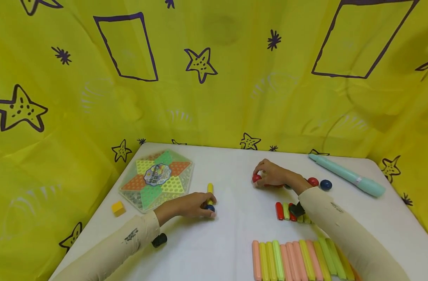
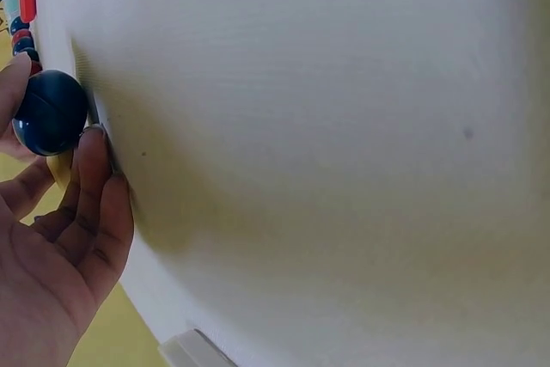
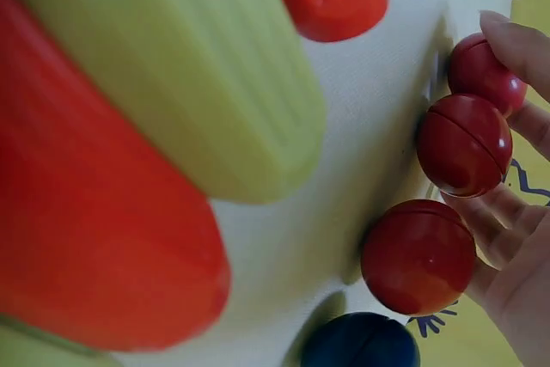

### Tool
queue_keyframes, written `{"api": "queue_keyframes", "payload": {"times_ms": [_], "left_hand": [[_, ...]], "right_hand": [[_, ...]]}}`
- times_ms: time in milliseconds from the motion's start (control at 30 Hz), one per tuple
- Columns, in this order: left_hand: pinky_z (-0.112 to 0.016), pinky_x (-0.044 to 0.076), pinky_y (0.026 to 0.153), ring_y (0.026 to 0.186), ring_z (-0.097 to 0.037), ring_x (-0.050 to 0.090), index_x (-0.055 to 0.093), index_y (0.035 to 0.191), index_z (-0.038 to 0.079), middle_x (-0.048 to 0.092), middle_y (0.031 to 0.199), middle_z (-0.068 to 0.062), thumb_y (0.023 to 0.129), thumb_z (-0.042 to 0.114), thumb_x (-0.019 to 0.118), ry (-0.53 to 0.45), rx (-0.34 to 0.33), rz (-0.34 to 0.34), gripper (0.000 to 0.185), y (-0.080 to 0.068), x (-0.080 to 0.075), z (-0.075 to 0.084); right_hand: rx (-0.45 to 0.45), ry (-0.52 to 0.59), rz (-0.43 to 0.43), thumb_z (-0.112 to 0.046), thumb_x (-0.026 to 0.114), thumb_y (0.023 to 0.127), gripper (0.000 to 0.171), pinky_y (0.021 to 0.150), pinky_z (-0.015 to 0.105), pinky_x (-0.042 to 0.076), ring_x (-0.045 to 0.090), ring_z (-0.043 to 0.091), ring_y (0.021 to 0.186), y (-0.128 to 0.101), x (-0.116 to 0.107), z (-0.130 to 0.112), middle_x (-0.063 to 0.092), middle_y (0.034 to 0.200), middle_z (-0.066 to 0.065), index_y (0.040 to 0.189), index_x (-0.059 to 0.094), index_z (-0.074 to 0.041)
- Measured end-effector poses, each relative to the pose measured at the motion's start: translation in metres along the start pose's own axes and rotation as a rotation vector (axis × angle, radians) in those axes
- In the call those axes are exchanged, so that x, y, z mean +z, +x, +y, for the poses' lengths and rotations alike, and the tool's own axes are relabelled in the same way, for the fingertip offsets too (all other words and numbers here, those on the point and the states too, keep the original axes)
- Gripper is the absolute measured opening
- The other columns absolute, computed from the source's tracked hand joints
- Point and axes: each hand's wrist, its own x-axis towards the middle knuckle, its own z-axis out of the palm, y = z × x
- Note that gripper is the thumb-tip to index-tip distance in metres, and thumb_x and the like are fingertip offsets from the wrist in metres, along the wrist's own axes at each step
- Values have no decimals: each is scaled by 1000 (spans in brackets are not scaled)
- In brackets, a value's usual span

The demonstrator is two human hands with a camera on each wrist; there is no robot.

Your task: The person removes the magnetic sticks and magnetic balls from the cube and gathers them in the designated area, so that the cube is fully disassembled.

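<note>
On the left side of the white table, my left hand (image 1: 192, 205) pinches a dark blue ball (image 1: 210, 208), with a yellow stick (image 1: 210, 190) just behind it. The left wrist view shows this ball (image 2: 51, 113) between thumb and fingertips, close over the tabletop. Farther back on the right, my right hand (image 1: 272, 173) pinches a red ball (image 1: 256, 178). In the right wrist view, thumb and finger are on that red ball (image 3: 481, 70), at the end of a row with a second red ball (image 3: 464, 145), a third red ball (image 3: 418, 257) and a blue ball (image 3: 361, 343).
A hexagonal star-patterned board (image 1: 175, 185) lies at the back left, a yellow cube (image 1: 118, 208) beside it. At the back right lies a long teal stick (image 1: 347, 173). Short coloured sticks (image 1: 279, 210) and a row of longer ones (image 1: 280, 259) lie by the right forearm. Yellow cloth (image 1: 214, 109) hangs behind.
</note>
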Motion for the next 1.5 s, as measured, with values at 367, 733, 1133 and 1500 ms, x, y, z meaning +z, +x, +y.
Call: {"api": "queue_keyframes", "payload": {"times_ms": [367, 733, 1133, 1500], "left_hand": [[-26, 44, 75, 84, -11, 51, 57, 128, 13, 56, 91, 3, 95, 41, 69, 5, -10, 0, 45, -1, -2, -1], [-28, 42, 77, 86, -13, 51, 57, 128, 13, 55, 93, 3, 95, 39, 69, 7, 2, -1, 44, -7, -5, -3], [-33, 48, 92, 101, -11, 60, 58, 136, 14, 67, 113, 1, 106, 31, 51, -24, 6, -47, 35, -7, -6, -1], [-27, 50, 77, 81, -8, 60, 61, 133, 9, 69, 94, 0, 100, 12, 55, 37, 135, 77, 33, -2, -12, 0]], "right_hand": [[23, -44, -36, -30, 80, 86, 42, 95, 47, 48, 53, 31, 109, -3, -6, -1, 46, 134, 24, 120, 67, -9], [-22, -31, 7, -30, 79, 87, 43, 104, 56, 42, 47, 37, 122, -6, -2, 3, 47, 136, 23, 122, 67, -8], [-43, -9, 90, -35, 76, 90, 42, 106, 61, 40, 48, 41, 126, -23, -3, 9, 48, 137, 22, 122, 68, -10], [-159, 50, 107, -30, 78, 89, 42, 98, 50, 51, 55, 33, 116, -44, 3, -5, 53, 134, 17, 123, 68, -8]]}}
